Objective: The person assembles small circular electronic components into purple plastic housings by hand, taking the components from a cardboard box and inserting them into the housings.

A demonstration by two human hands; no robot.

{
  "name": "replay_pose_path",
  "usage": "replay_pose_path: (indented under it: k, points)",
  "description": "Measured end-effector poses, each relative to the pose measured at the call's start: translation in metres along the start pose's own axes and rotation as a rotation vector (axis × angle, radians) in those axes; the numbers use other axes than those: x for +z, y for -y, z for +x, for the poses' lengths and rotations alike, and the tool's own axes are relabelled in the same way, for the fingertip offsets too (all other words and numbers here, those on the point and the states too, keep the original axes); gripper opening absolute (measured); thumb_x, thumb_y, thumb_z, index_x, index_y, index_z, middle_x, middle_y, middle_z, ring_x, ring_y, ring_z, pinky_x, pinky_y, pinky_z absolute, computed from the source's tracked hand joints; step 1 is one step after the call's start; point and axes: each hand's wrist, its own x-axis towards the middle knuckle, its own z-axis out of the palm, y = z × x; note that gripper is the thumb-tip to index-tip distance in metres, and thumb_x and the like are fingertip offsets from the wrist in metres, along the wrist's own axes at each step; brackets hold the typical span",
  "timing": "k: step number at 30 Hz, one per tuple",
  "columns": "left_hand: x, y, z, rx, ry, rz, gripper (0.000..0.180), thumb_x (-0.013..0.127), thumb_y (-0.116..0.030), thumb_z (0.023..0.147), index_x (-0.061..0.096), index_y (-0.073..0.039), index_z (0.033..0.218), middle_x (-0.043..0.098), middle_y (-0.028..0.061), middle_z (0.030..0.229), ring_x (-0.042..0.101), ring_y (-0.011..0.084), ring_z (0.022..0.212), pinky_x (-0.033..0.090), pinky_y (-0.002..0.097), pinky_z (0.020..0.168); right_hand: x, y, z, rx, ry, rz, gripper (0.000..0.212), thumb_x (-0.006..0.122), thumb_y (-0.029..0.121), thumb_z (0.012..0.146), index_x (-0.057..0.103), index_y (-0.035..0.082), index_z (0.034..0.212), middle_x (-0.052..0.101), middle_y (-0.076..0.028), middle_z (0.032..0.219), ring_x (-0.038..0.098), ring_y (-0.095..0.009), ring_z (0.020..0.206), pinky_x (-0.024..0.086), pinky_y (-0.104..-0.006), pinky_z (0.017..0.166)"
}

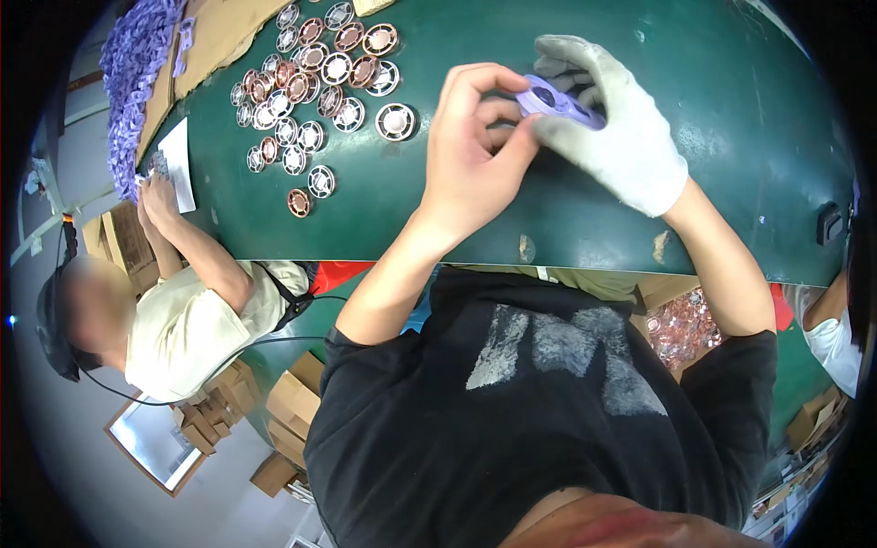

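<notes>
My right hand [610,128], in a light grey work glove, grips a small purple plastic part [557,102] above the green table [731,137]. My bare left hand [470,151] pinches the same part from its left side, fingers curled over it. A spread of small round copper-coloured and silver wheel-shaped discs [315,82] lies on the table to the left of my hands.
A co-worker in a pale shirt [196,320] sits at my left, hands [155,196] on a white sheet [178,164]. A heap of purple parts [132,73] lies on brown cardboard [219,32] at the far left. A box of copper discs [681,329] sits below the table edge. Cardboard boxes [292,406] stand on the floor.
</notes>
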Motion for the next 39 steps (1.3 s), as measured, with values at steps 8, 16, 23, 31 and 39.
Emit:
replay_pose_path:
  k: [8,16,23,31,39]
  points:
    - [-0.019,-0.022,-0.009,0.364,-0.039,0.815,0.038,0.071,0.004,0.084,0.062,-0.006,0.119,0.054,0.0134,0.118,0.065,0.0203,0.079,0.055,0.0284,0.063,-0.007,-0.007,0.004,-0.005,0.136,-0.172,0.044,0.072,0.026,0.085,0.065,0.007,0.124,0.072,-0.017,0.109,0.069,-0.036,0.102,0.055,-0.0399,0.09]
    - [-0.081,-0.023,-0.023,0.14,-0.096,1.291,0.043,0.082,-0.017,0.083,0.065,-0.007,0.122,0.059,0.0118,0.115,0.062,0.0315,0.1,0.053,0.0402,0.083,-0.003,-0.016,0.003,-0.233,-0.032,-0.502,0.046,0.071,0.01,0.081,0.065,0.013,0.127,0.071,-0.008,0.117,0.07,-0.028,0.105,0.056,-0.037,0.092]
    - [-0.027,-0.032,0.012,0.406,0.256,0.867,0.063,0.087,-0.003,0.07,0.066,-0.008,0.129,0.061,0.0115,0.117,0.064,0.0268,0.101,0.055,0.0367,0.085,0.0,-0.012,0.001,-0.207,-0.019,-0.435,0.054,0.069,0.01,0.082,0.061,0.015,0.135,0.072,-0.011,0.112,0.071,-0.03,0.102,0.057,-0.0378,0.088]
    - [-0.021,-0.018,0.04,0.477,0.311,0.752,0.056,0.09,-0.008,0.068,0.071,-0.006,0.121,0.072,0.0105,0.118,0.07,0.0247,0.104,0.058,0.0329,0.088,-0.005,-0.011,0.006,-0.147,-0.087,-0.379,0.065,0.075,0.001,0.079,0.057,0.013,0.14,0.071,-0.009,0.094,0.072,-0.025,0.084,0.057,-0.034,0.078]
    - [-0.018,-0.009,0.035,0.34,0.234,0.653,0.052,0.088,-0.002,0.072,0.071,-0.002,0.12,0.074,0.0135,0.117,0.073,0.0233,0.103,0.06,0.0311,0.086,-0.009,-0.01,0.002,-0.035,0.045,-0.203,0.056,0.07,0.013,0.084,0.056,0.011,0.139,0.07,-0.014,0.1,0.07,-0.033,0.091,0.057,-0.0387,0.082]
